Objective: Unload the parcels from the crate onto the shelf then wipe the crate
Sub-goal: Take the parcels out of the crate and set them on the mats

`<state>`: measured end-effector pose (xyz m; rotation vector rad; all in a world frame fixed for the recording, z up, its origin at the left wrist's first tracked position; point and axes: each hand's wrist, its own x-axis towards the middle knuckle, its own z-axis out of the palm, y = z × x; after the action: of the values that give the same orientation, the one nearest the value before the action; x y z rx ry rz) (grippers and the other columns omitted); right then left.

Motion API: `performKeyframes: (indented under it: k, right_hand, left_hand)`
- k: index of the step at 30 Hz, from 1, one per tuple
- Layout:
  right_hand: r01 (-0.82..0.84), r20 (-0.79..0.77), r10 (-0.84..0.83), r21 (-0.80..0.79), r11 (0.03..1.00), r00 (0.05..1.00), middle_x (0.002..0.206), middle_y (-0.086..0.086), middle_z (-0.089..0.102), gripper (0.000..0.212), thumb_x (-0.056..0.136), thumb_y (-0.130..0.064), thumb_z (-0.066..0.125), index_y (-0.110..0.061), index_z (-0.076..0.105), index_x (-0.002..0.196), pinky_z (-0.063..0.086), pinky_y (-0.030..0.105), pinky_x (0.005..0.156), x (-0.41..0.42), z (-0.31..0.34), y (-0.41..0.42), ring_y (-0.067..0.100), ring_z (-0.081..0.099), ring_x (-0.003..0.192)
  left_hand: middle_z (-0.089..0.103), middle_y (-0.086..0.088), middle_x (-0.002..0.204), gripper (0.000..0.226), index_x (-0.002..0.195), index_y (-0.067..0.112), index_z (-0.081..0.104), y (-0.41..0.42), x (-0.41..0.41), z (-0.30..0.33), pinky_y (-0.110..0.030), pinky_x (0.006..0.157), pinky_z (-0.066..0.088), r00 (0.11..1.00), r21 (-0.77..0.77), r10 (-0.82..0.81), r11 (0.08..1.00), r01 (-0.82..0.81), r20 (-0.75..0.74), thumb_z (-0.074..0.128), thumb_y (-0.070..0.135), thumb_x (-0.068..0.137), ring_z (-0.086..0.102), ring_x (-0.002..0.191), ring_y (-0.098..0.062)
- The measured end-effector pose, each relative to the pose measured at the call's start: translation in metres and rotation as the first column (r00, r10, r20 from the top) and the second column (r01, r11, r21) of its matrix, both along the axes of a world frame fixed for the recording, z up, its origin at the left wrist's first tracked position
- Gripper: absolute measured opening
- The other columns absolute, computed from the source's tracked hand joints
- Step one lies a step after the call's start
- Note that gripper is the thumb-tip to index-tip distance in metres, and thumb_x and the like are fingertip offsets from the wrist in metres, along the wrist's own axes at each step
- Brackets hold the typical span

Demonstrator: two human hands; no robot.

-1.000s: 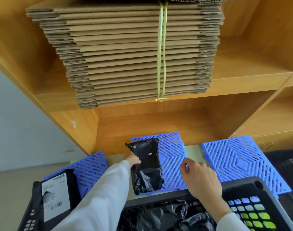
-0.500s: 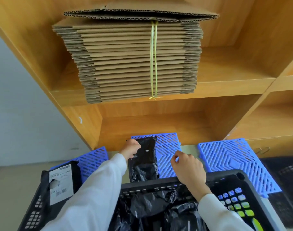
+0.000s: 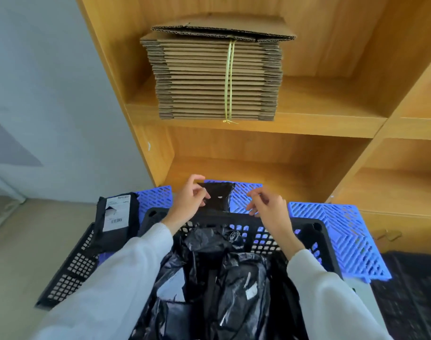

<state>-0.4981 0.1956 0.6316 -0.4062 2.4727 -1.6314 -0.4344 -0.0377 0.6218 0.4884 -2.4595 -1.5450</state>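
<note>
A black plastic crate [image 3: 236, 218] stands in front of me, filled with several black poly-bag parcels [image 3: 216, 278]. My left hand [image 3: 188, 203] pinches the left edge of a small black parcel [image 3: 219, 196] and holds it upright just beyond the crate's far rim, over a blue grid mat [image 3: 246, 192]. To the parcel's right hovers my right hand [image 3: 268, 207], fingers loosely curled, apart from the parcel and holding nothing. The wooden shelf's lower compartment [image 3: 258, 170] opens right behind the parcel.
A tied stack of flattened cardboard [image 3: 216, 77] fills the upper shelf. A black parcel with a white label [image 3: 116, 214] stands at the left against a black lattice crate wall [image 3: 69, 266]. Blue grid mats lie left [image 3: 155, 196] and right [image 3: 332, 231].
My right hand has lifted off the crate's far rim and now hovers beside the parcel. My left hand still holds the parcel, now upright behind the rim. The view has pulled back.
</note>
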Motion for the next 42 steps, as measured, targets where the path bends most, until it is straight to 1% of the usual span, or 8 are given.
performKeyframes:
  k: [6, 9, 12, 14, 19, 33, 37, 42]
  right_hand:
    - [-0.057, 0.110, 0.061, -0.038, 0.998, 0.992, 0.070, 0.002, 0.074, 0.021, 0.102, -0.016, 0.054, -0.019, 0.072, 0.091, 0.055, 0.025, 0.061, 0.045, -0.016, 0.040, 0.017, 0.069, 0.061]
    - [-0.067, 0.165, 0.069, -0.018, 0.998, 0.984, 0.071, 0.002, 0.075, 0.021, 0.102, -0.017, 0.054, -0.018, 0.073, 0.093, 0.055, 0.028, 0.062, 0.059, -0.028, 0.057, 0.015, 0.069, 0.062]
    - [-0.056, 0.208, 0.058, -0.017, 0.998, 0.976, 0.071, 0.002, 0.075, 0.021, 0.102, -0.015, 0.054, -0.018, 0.073, 0.093, 0.054, 0.025, 0.060, 0.074, -0.039, 0.072, 0.015, 0.069, 0.063]
    - [-0.039, 0.223, 0.042, -0.015, 0.999, 0.974, 0.071, 0.003, 0.075, 0.022, 0.102, -0.014, 0.054, -0.016, 0.073, 0.092, 0.053, 0.021, 0.058, 0.081, -0.044, 0.079, 0.018, 0.069, 0.063]
    - [-0.023, 0.267, 0.019, 0.012, 1.000, 0.963, 0.073, 0.004, 0.075, 0.023, 0.102, -0.013, 0.053, -0.018, 0.074, 0.093, 0.053, 0.026, 0.061, 0.094, -0.055, 0.086, 0.017, 0.069, 0.065]
    - [0.047, 0.335, -0.058, 0.043, 0.998, 0.941, 0.075, 0.009, 0.076, 0.023, 0.104, -0.011, 0.051, -0.012, 0.072, 0.094, 0.054, 0.031, 0.062, 0.122, -0.056, 0.060, 0.019, 0.068, 0.064]
    - [0.052, 0.365, -0.073, 0.066, 0.996, 0.928, 0.075, 0.008, 0.076, 0.025, 0.104, -0.011, 0.050, -0.012, 0.073, 0.094, 0.054, 0.031, 0.062, 0.126, -0.057, 0.057, 0.017, 0.068, 0.063]
    - [0.094, 0.390, -0.083, -0.010, 0.996, 0.917, 0.078, 0.012, 0.076, 0.024, 0.105, -0.017, 0.050, -0.005, 0.071, 0.105, 0.057, 0.035, 0.063, 0.130, -0.054, 0.052, 0.024, 0.071, 0.066]
  left_hand:
    - [0.069, 0.012, 0.098, 0.016, 0.116, 0.028, 0.059, 0.025, 0.053, -0.019, -0.019, 0.081, 0.050, 0.997, -0.239, -0.055, 0.969, 0.064, 0.045, 0.055, 0.021, 0.102, 0.062, 0.093, 0.004]
    - [0.062, 0.013, 0.098, 0.003, 0.102, 0.026, 0.059, 0.039, 0.066, -0.031, -0.030, 0.084, 0.054, 0.990, -0.391, -0.104, 0.911, 0.132, 0.092, 0.059, 0.025, 0.099, 0.061, 0.093, 0.000]
    - [0.056, 0.008, 0.099, 0.016, 0.100, 0.023, 0.051, 0.049, 0.077, -0.040, -0.037, 0.073, 0.053, 0.984, -0.575, -0.081, 0.803, 0.158, 0.157, 0.061, 0.035, 0.097, 0.059, 0.080, -0.013]
    - [0.054, 0.006, 0.115, 0.033, 0.116, 0.022, 0.050, 0.051, 0.079, -0.050, -0.035, 0.078, 0.053, 0.968, -0.633, -0.085, 0.743, 0.219, 0.235, 0.062, 0.044, 0.095, 0.060, 0.094, -0.017]
    - [0.050, -0.003, 0.139, 0.065, 0.140, 0.019, 0.040, 0.056, 0.080, -0.076, -0.038, 0.102, 0.048, 0.941, -0.638, -0.044, 0.725, 0.261, 0.335, 0.072, 0.044, 0.089, 0.051, 0.127, -0.025]
    - [0.052, 0.001, 0.122, 0.053, 0.118, 0.019, 0.054, 0.051, 0.065, -0.076, -0.038, 0.095, 0.045, 0.916, -0.771, -0.088, 0.513, 0.378, 0.390, 0.080, 0.046, 0.080, 0.052, 0.115, -0.023]
    - [0.068, 0.005, 0.105, 0.048, 0.115, 0.020, 0.053, 0.056, 0.068, -0.063, -0.037, 0.084, 0.043, 0.925, -0.762, -0.147, 0.529, 0.372, 0.349, 0.078, 0.044, 0.083, 0.067, 0.100, -0.021]
    - [0.066, 0.010, 0.114, 0.050, 0.120, 0.024, 0.055, 0.047, 0.079, -0.029, -0.034, 0.083, 0.052, 0.953, -0.763, -0.247, 0.577, 0.292, 0.178, 0.072, 0.052, 0.083, 0.064, 0.105, -0.015]
